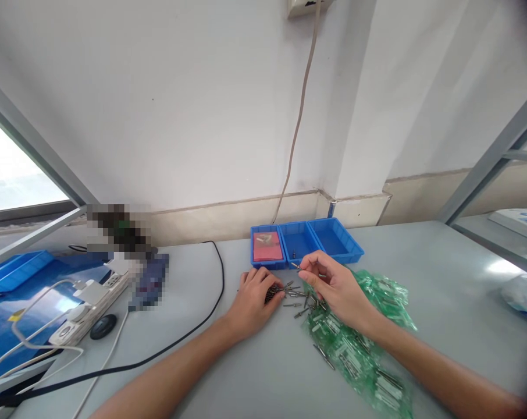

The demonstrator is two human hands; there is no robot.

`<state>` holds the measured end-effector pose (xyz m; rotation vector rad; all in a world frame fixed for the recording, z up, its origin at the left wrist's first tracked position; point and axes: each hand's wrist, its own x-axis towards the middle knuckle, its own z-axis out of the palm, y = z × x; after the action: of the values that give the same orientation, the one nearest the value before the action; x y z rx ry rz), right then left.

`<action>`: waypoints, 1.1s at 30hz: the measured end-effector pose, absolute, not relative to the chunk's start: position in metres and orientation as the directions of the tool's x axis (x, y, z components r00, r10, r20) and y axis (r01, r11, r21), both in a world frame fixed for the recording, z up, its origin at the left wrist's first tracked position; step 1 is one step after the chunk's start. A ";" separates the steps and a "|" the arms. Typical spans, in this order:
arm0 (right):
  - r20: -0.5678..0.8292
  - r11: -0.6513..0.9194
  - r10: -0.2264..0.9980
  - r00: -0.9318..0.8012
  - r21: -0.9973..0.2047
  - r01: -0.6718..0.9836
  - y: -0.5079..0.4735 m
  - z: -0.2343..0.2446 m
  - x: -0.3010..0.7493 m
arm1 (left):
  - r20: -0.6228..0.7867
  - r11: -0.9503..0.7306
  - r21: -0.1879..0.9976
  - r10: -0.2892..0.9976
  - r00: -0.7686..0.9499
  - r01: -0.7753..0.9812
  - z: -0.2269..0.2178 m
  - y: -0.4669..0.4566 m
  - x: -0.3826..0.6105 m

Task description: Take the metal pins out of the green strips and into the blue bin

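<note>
- The right hand (335, 285) pinches one slim metal pin (295, 266) between thumb and index finger, just on the near side of the middle blue bin (297, 234). The hold looks to be by the tips only, so a slight roll of the thumb could drop it.
- The left hand (255, 297) lies curved over a dark cluster of pins (272, 293), fingers bent; I cannot tell whether they grip or merely cover it. Lifting that hand carelessly might spread the cluster across the table (442, 279).
- Loose pins (296, 294) lie at odd angles between the hands. A sleeveless wrist or knuckle brushing them could set some rolling.
- Green bags (348, 352) with more pins inside spread beneath and beside the right forearm. Their crinkled film may snag on the arm and drag parts along.
- One stray pin (323, 356) sits apart, left of the bags on the near side; it is easily overlooked or knocked.
- The right blue bin (337, 237) stands against the middle one, and the left blue bin (270, 265) holds something red (267, 251). With such close walls, a release slightly off line could put a pin into the wrong bin.
</note>
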<state>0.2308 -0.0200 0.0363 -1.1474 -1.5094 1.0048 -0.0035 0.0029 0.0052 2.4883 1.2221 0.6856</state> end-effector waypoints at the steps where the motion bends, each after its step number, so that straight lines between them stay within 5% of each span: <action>1: 0.198 0.215 0.974 -0.106 -0.959 0.183 -0.020 0.036 0.231 | 0.291 -0.602 0.446 0.798 0.528 0.663 0.005 0.003 -0.004; 8: 0.149 0.168 0.980 -0.135 -0.976 0.140 -0.021 0.040 0.232 | 0.290 -0.601 0.445 0.798 0.528 0.664 0.005 0.003 -0.004; 18: -0.026 -0.129 0.951 -0.307 -0.939 -0.319 -0.020 0.049 0.236 | 0.298 -0.611 0.433 0.791 0.534 0.663 0.002 0.004 -0.004; 24: -0.046 -0.199 0.940 -0.337 -0.878 -0.435 -0.019 0.050 0.236 | 0.286 -0.601 0.445 0.798 0.530 0.664 0.006 0.003 -0.002; 29: -0.026 -0.118 0.966 -0.256 -0.929 -0.351 -0.018 0.048 0.235 | 0.279 -0.597 0.453 0.800 0.531 0.662 0.006 0.003 -0.002; 33: 0.112 0.109 0.991 -0.068 -0.993 -0.037 -0.018 0.044 0.234 | 0.284 -0.602 0.450 0.797 0.533 0.660 0.006 0.003 -0.003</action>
<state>0.2345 -0.0182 0.0443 -1.0688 -1.2853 1.1927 -0.0028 0.0027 0.0059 2.4864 1.2151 0.6785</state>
